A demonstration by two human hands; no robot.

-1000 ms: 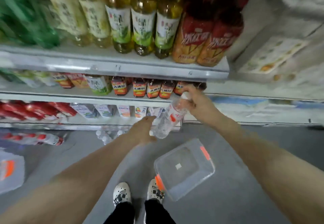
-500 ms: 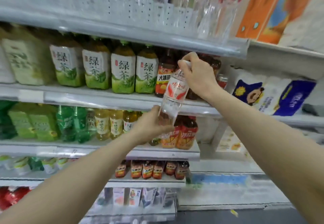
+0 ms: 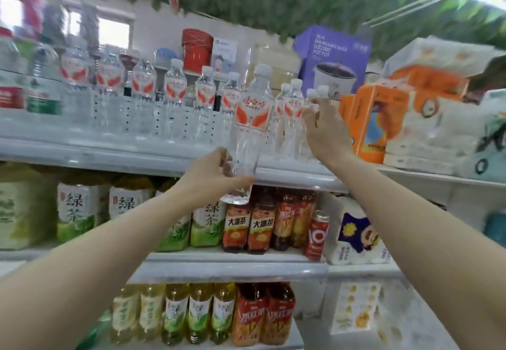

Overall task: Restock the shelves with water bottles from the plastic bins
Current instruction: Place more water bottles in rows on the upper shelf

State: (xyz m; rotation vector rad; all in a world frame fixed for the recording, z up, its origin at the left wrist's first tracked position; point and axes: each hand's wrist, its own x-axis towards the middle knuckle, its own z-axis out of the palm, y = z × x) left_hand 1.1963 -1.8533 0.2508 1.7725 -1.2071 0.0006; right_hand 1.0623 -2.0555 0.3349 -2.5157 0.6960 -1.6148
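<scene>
Left hand (image 3: 210, 175) is wrapped round the bottom of a water bottle (image 3: 250, 130), holding it upright right at the top shelf (image 3: 109, 155) edge. Right hand (image 3: 325, 128) is up beside it, fingers loose among shelved bottles (image 3: 293, 119), gripping nothing.

We read "娃哈哈" in red on the white-and-orange label of the clear plastic water bottle (image 3: 250, 128), which our left hand (image 3: 212, 175) holds by its base. The purple cardboard box (image 3: 332, 56) on the top shelf carries white lettering ending in "ELECTRIC HOT POT"; the line above is too blurred for us. On the shelf below, the green-labelled tea bottles (image 3: 78, 214) show "绿茶", and the two orange-labelled dark bottles (image 3: 247, 226) show "大冰茶". Beside them a red can (image 3: 317, 236) bears a large white "10". Other labels blur beyond reading.
</scene>
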